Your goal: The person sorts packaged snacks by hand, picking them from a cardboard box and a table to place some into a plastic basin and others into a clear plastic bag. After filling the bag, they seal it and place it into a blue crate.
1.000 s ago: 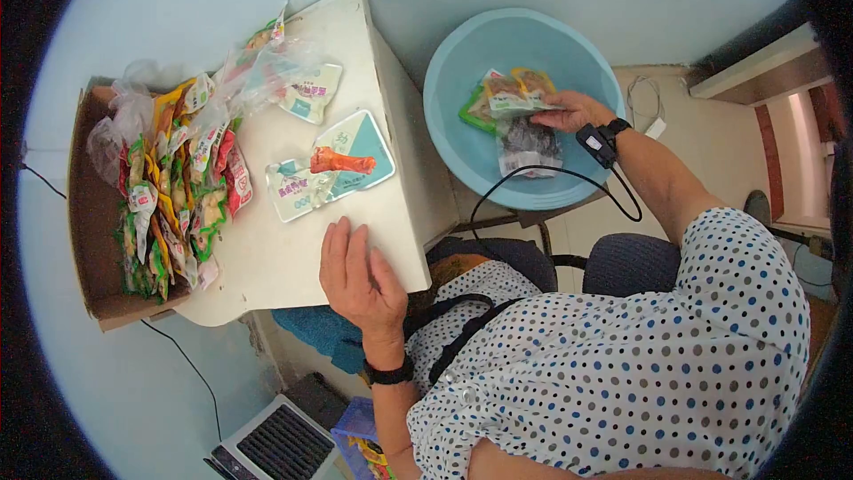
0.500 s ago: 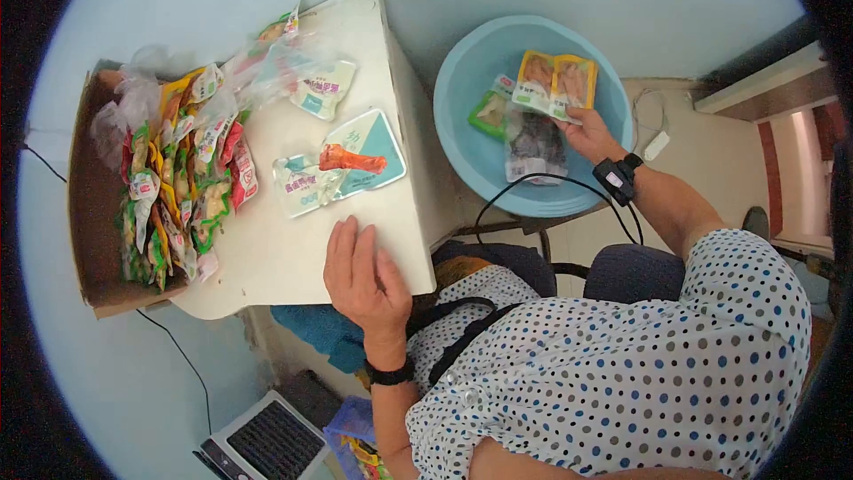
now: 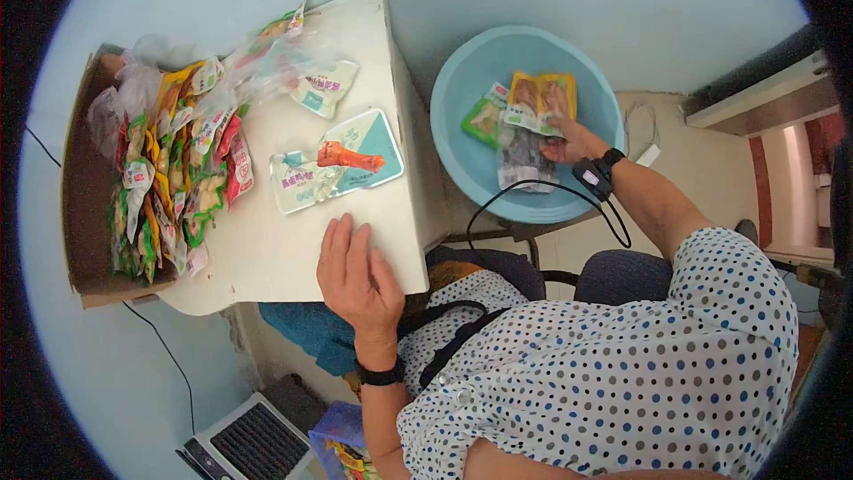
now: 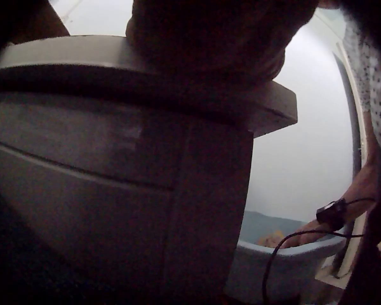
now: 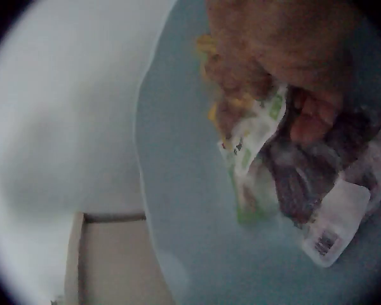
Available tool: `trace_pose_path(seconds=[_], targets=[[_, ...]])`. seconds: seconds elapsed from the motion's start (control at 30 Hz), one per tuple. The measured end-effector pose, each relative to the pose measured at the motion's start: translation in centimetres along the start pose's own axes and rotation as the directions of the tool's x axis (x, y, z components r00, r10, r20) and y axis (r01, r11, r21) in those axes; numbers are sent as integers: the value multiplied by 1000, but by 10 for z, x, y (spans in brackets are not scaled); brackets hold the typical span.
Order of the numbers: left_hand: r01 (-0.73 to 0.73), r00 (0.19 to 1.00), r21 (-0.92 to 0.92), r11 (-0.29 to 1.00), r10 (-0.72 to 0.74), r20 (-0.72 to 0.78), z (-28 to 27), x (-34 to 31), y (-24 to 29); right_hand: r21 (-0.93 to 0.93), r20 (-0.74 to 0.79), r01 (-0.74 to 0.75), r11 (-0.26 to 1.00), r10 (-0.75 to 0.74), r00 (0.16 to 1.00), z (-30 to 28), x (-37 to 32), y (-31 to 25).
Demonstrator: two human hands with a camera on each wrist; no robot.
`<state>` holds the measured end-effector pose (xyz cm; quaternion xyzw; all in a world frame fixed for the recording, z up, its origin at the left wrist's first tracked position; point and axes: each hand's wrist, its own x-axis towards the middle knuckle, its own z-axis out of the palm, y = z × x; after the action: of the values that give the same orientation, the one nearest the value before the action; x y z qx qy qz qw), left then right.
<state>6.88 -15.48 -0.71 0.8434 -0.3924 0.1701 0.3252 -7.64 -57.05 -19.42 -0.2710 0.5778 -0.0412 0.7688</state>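
In the blue basin, my right hand [image 3: 573, 140] pinches the lower edge of a yellow-bordered food packet [image 3: 542, 100] with two tan pieces inside. Its lower fingers lie over a dark-filled clear packet [image 3: 526, 158]. To the left of these is a green-edged packet [image 3: 484, 116], partly covered. The right wrist view shows curled fingers [image 5: 314, 124] against the dark packet and the yellow packet's white strip passing beside them. My left hand [image 3: 360, 280] rests flat on the white table near its front edge, fingers straight, below a teal-and-white packet [image 3: 369, 147] picturing a reddish drumstick.
A cardboard box [image 3: 84, 204] crammed with several upright food packets stands at the table's left. Another teal-and-white packet [image 3: 324, 89] and clear plastic bags [image 3: 267, 67] lie behind. The basin's rim [image 3: 440, 156] sits beyond the table's right side [image 3: 418, 124]. A black cable [image 3: 542, 185] loops from the right wrist.
My right hand turned up the yellow packet, showing its face, then lowered it leftward over the dark packet. The left hand stayed on the table.
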Motion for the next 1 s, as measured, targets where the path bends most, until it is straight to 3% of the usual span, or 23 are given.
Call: trace_pose_path(seconds=[0.13, 0.2, 0.23, 0.27, 0.3, 0.33, 0.37, 0.47, 0.57, 0.63, 0.7, 0.83, 0.9, 0.93, 1.0], targets=[[0, 1000, 11, 1000, 0, 4, -1, 0, 0, -73, 113, -314, 946, 321, 940, 11, -53, 1], [13, 1000, -2, 1000, -13, 8, -1, 1, 3, -570, 135, -179, 802, 307, 942, 20, -80, -7], [14, 1000, -7, 1000, -14, 5, 1, 2, 3, -764, 149, -84, 640, 302, 942, 27, -90, -11], [15, 1000, -9, 1000, -15, 2, 2, 2, 3, -914, 149, 87, 396, 128, 981, 36, -92, -17], [17, 1000, -8, 1000, -17, -2, 1, 1, 2, -961, 217, 239, 138, -155, 964, 37, -93, -15], [2, 1000, -20, 1000, -3, -11, 1, -2, 0, -939, 345, 306, -159, -408, 845, 40, -96, -10], [0, 1000, -19, 1000, 0, -18, 2, -1, -1, -847, 514, 277, -454, -564, 646, 47, -95, -9], [0, 1000, -14, 1000, 0, -26, -1, 2, -1, -697, 690, 191, -691, -573, 442, 24, -26, -1], [10, 998, -40, 999, -12, -61, -1, 0, -1, -635, 751, 86, -768, -588, 300, 21, 3, 26], [19, 997, -42, 999, -22, -69, -1, 2, 0, -694, 558, 181, -697, -362, 746, 41, 5, 15], [16, 997, -34, 999, -18, -74, -1, 3, -1, -721, 420, 130, -681, -279, 864, 55, 3, 7], [-1, 995, -46, 999, -4, -98, -5, 1, -2, -577, 609, -16, -816, -443, 658, 47, -3, 2], [-2, 994, -53, 999, -3, -108, -6, 0, -5, -560, 435, 136, -817, -151, 888, 70, -32, -24], [-1, 994, -53, 999, -4, -105, -6, -2, -5, -585, 545, 148, -797, -252, 800, 75, -38, -24], [-2, 993, -56, 998, -5, -116, -4, -4, -6, -571, 680, 305, -762, -231, 696, 106, -61, -41]])
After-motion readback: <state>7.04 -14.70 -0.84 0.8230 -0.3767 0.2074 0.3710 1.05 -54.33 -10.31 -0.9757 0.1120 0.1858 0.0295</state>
